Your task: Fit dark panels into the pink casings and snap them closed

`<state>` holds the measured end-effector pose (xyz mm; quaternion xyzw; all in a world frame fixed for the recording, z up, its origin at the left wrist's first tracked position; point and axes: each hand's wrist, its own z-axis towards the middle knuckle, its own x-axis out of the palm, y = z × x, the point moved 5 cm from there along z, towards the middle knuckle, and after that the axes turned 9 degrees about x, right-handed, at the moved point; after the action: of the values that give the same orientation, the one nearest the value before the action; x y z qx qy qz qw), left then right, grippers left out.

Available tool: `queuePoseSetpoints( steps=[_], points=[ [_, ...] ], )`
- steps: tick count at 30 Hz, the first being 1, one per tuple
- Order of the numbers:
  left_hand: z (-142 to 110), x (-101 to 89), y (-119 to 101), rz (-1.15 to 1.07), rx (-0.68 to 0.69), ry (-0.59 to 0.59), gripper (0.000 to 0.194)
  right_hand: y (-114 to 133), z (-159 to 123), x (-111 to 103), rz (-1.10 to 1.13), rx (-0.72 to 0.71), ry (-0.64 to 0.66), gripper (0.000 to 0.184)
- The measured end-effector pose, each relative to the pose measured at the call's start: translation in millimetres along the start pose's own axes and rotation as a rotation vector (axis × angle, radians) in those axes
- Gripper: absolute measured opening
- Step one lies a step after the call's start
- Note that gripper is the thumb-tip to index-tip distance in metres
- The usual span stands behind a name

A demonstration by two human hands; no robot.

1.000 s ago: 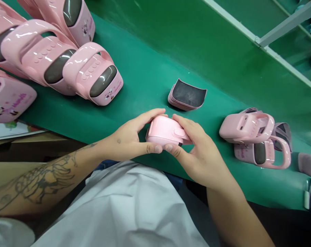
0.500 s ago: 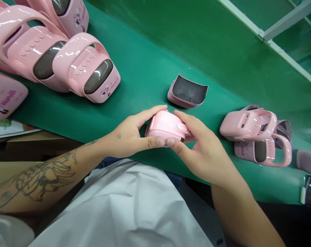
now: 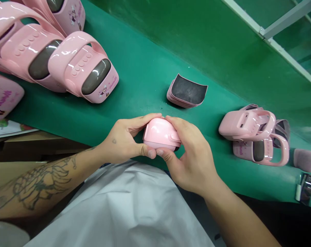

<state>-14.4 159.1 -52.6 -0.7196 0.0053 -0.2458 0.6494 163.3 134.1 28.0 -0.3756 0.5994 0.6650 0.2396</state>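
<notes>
Both hands grip one pink plastic casing (image 3: 160, 133) over the near edge of the green belt (image 3: 145, 75). My left hand (image 3: 124, 140) wraps its left end, thumb under and fingers on top. My right hand (image 3: 191, 154) covers its right end, thumb pressed beside the left thumb. Just beyond the casing lies a stack of curved dark lens panels (image 3: 187, 92).
Several finished pink units with dark windows (image 3: 80, 67) lie in a row at the upper left. Two or three more pink casings (image 3: 253, 133) are piled at the right, with a loose dark panel (image 3: 304, 188) near the right edge. A white frame rail (image 3: 273, 34) runs behind.
Both hands have closed further round the casing and drawn it slightly toward me. The view has shifted a little, so the units at the left sit further out of frame.
</notes>
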Motion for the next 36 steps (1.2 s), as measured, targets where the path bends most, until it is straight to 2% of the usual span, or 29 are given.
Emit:
queuePoseSetpoints(
  steps=[5,7,11,13,16,18,22,26,32,36],
  points=[
    [-1.8,0.0,4.2,-0.019,0.035,0.014,0.087,-0.4,-0.5,3.0,-0.047,-0.011,-0.055,0.055],
    [2.2,-1.6,5.5,-0.057,0.042,-0.011,0.086,-4.9,0.8,1.4,-0.022,-0.026,-0.067,0.062],
    [16.7,-6.5,-1.2,-0.279,0.042,-0.257,0.056,-19.4,-2.2,-1.3,0.122,0.037,-0.253,0.089],
    [23.4,-4.1,-7.5,-0.427,0.016,-0.376,0.039,-22.6,-5.2,7.6,0.215,0.100,-0.302,0.087],
    [31.6,6.1,-14.8,-0.551,-0.052,-0.444,0.031,-11.3,-6.8,27.2,0.285,0.081,-0.295,0.077],
    [35.8,13.7,-16.2,-0.582,-0.098,-0.449,0.032,1.4,-6.7,34.3,0.300,0.014,-0.333,0.072],
    [41.4,28.5,-13.6,-0.676,-0.191,-0.471,0.038,17.0,-8.0,33.8,0.227,-0.057,-0.500,0.072],
    [45.0,42.7,-14.0,-0.733,-0.239,-0.447,0.045,20.3,-12.2,31.1,0.109,-0.076,-0.617,0.079],
    [48.7,58.2,-10.0,-0.783,-0.235,-0.270,0.063,20.4,-14.7,34.1,0.038,-0.093,-0.755,0.094],
    [47.9,60.9,-3.7,-0.828,-0.244,-0.292,0.063,18.7,-14.3,35.6,0.023,-0.097,-0.825,0.092]
  ],
)
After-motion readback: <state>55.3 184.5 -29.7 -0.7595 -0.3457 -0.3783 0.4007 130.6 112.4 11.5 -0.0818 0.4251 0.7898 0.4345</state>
